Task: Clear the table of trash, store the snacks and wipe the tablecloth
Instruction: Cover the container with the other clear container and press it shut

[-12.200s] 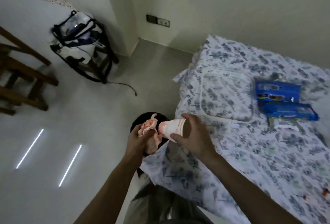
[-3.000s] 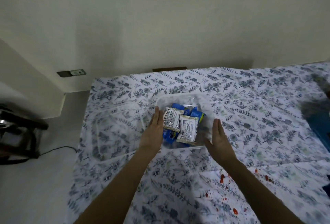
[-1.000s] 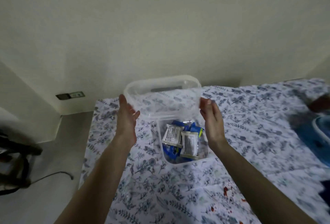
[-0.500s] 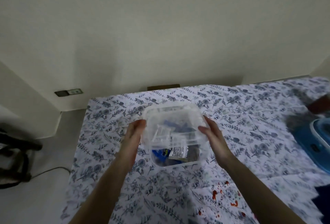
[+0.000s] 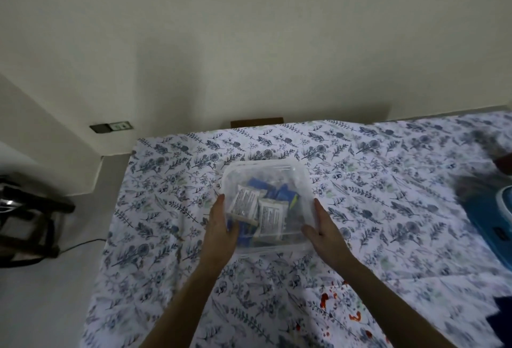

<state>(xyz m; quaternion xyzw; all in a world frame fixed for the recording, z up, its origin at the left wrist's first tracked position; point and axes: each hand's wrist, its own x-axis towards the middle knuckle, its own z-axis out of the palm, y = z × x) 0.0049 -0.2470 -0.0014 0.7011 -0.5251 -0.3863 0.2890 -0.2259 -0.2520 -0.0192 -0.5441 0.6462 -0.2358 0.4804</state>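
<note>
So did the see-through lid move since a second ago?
Yes. The lid came down from in front of the wall onto the snack box on the tablecloth, between both hands.

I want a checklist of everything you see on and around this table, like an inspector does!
Surface: tablecloth with blue leaf print; red stains near the front edge.
Job's things: clear box on the cloth, lid on top; snack packets inside.
Clutter: blue thing at the right edge, blurred.
Grippers: left hand and right hand press flat against the box's sides.
Cables: black cord on the floor, left.
Surroundings: plain wall, wall socket, dark wooden frame at left, chair back behind the table.
</note>
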